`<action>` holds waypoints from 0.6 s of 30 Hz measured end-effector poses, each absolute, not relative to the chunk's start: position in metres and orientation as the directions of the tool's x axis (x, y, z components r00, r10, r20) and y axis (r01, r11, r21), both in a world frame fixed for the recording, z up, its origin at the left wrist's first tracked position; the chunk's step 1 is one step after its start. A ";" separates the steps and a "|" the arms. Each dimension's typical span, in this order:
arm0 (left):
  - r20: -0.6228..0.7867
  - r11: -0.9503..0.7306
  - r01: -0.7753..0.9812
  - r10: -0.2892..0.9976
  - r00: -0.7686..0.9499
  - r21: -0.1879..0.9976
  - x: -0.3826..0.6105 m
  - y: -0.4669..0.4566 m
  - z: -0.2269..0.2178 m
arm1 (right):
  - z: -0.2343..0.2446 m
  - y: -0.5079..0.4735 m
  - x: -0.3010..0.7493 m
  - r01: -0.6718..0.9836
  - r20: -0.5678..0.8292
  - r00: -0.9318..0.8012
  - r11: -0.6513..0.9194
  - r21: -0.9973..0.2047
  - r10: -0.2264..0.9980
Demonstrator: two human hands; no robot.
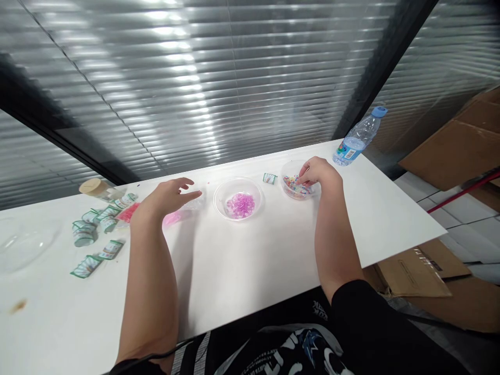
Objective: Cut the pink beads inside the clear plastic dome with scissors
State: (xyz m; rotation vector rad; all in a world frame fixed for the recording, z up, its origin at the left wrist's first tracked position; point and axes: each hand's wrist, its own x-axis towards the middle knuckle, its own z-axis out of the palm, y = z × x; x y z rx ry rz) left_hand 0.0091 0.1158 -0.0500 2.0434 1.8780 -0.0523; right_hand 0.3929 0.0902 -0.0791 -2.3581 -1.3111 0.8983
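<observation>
My right hand (318,174) reaches into a clear bowl of mixed-colour beads (294,187) at the right of the white table (242,271); its fingertips are pinched among the beads. My left hand (167,198) hovers flat with fingers stretched out, just left of a clear bowl holding pink beads (239,204). Under that hand lie a pink patch (172,217) and a clear bag or lid (195,202), blurred. A small green-and-white packet (269,178) lies between the two bowls.
Several green-and-white packets (97,229) are scattered at the left, by a tan-lidded jar (94,186) and a clear lid (23,242). A water bottle (357,138) stands at the far right corner. Cardboard boxes (414,268) sit on the floor right of the table edge.
</observation>
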 end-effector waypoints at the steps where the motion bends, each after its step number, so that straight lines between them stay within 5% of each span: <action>1: -0.268 -0.048 0.970 0.957 0.114 0.238 0.009 0.115 -0.050 | -0.080 0.091 0.394 0.648 -0.376 0.391 -0.541 -0.536 0.840; 18: -0.278 -0.029 0.968 0.956 0.099 0.247 0.011 0.114 -0.048 | -0.091 0.097 0.403 0.735 -0.225 0.399 -0.457 -0.501 0.889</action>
